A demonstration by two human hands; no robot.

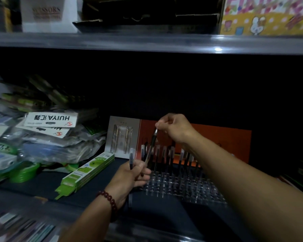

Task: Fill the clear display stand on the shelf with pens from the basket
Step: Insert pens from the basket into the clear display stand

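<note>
While the left hand point(131, 173) sits low at the near left corner of the clear display stand point(182, 186), its fingers are curled round a capped pen point(131, 158) held upright, cap at the top. A dark bead bracelet point(108, 200) circles that wrist.

The right hand point(173, 128) is raised above the stand's far left part. Its thumb and fingertips pinch the top end of a slanted pen point(151, 145), and the remaining fingers are folded in. This pen runs down and to the left, and its lower end meets the left hand's fingers. Whether those fingers also grip it cannot be told in the dim light.

The stand rests on the dark shelf point(42, 186), right of centre. Standing pens point(166, 154) fill its far rows, upright and close together; the near rows show only clear sockets. The right forearm crosses over the stand's right side and hides part of it.

Behind the stand an orange card point(220, 137) leans upright, with a grey pen pack point(121, 135) just to its left. A flat green box point(87, 172) lies left of the left hand, pointing far-right. Farther left, a heap of plastic packets point(56, 147) carries a white label reading HUIYA point(51, 118), upside down. Overhead runs the upper shelf edge point(147, 42), with a bright cartoon box point(266, 18) on it at far right.
</note>
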